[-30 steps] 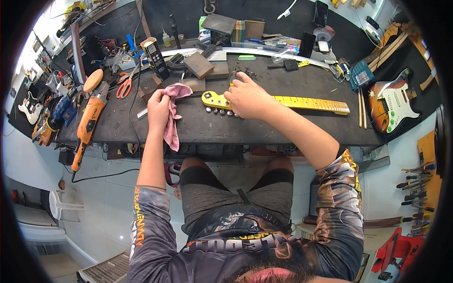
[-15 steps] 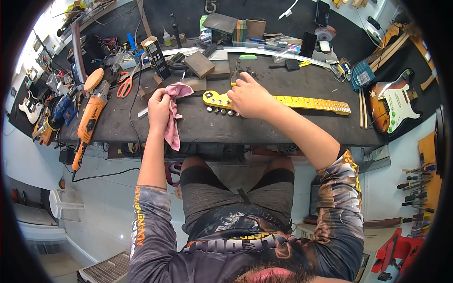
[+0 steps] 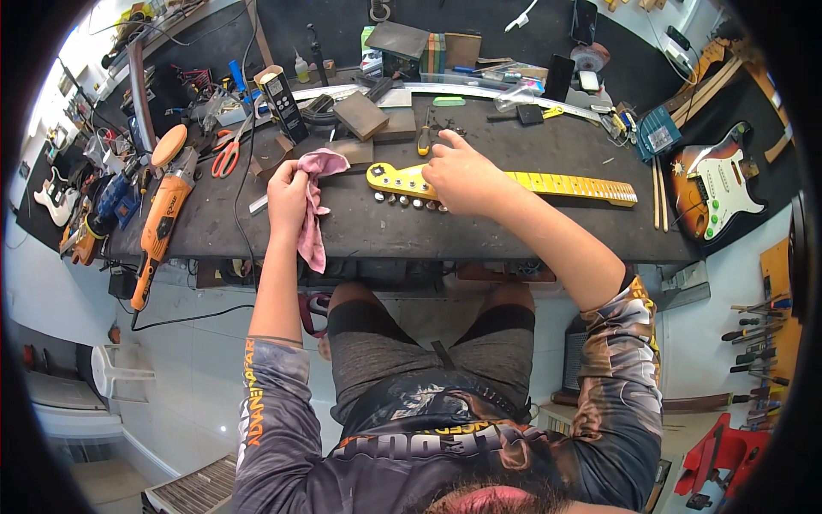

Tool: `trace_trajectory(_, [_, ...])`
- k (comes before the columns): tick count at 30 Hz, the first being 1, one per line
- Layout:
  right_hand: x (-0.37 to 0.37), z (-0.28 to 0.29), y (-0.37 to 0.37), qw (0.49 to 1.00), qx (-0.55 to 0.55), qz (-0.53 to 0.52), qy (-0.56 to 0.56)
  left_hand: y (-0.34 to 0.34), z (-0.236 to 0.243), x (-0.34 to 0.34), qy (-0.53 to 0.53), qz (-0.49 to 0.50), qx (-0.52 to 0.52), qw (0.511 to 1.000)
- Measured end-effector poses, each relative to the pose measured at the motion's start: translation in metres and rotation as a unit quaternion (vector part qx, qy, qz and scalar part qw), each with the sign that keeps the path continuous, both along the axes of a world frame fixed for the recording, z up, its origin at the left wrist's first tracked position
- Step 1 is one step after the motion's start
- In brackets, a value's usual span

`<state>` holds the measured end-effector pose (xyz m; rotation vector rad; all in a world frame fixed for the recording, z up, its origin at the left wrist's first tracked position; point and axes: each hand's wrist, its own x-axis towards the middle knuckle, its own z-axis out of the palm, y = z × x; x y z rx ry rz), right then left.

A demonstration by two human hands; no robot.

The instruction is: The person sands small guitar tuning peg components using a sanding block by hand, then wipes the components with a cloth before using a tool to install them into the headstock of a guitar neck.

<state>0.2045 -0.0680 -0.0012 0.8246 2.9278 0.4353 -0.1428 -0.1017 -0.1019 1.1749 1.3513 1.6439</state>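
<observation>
My left hand (image 3: 288,193) is closed on a crumpled pink cloth (image 3: 313,236), which hangs down over the front part of the bench. A yellow guitar neck (image 3: 565,184) lies crosswise on the bench, its headstock (image 3: 392,176) toward the left and its tuners along the near edge. Over the headstock's right end is my right hand (image 3: 467,178), one finger stuck out and the others curled in. Whatever those curled fingers may hold is hidden. Just beyond the headstock lies a screwdriver (image 3: 424,142) with a yellow and black handle.
An orange power sander (image 3: 156,218) and orange-handled scissors (image 3: 226,159) lie at the left. Wooden blocks (image 3: 361,116) and a black box (image 3: 282,104) stand behind the cloth. A sunburst guitar body (image 3: 715,188) is at the right, near two thin wooden sticks (image 3: 659,199).
My right hand has shifted a little to the right along the headstock, uncovering more of it and the screwdriver. The left hand and cloth have stayed nearly still.
</observation>
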Motion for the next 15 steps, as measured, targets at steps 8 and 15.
trace_trajectory(8, [-0.004,-0.005,0.004,1.0,-0.005,-0.006,-0.014,-0.006,0.006,0.005,-0.008,-0.004,-0.013,1.0])
trace_trajectory(15, [0.003,-0.02,0.012,1.0,0.025,-0.009,0.003,-0.004,0.005,0.003,-0.011,-0.009,-0.011,1.0])
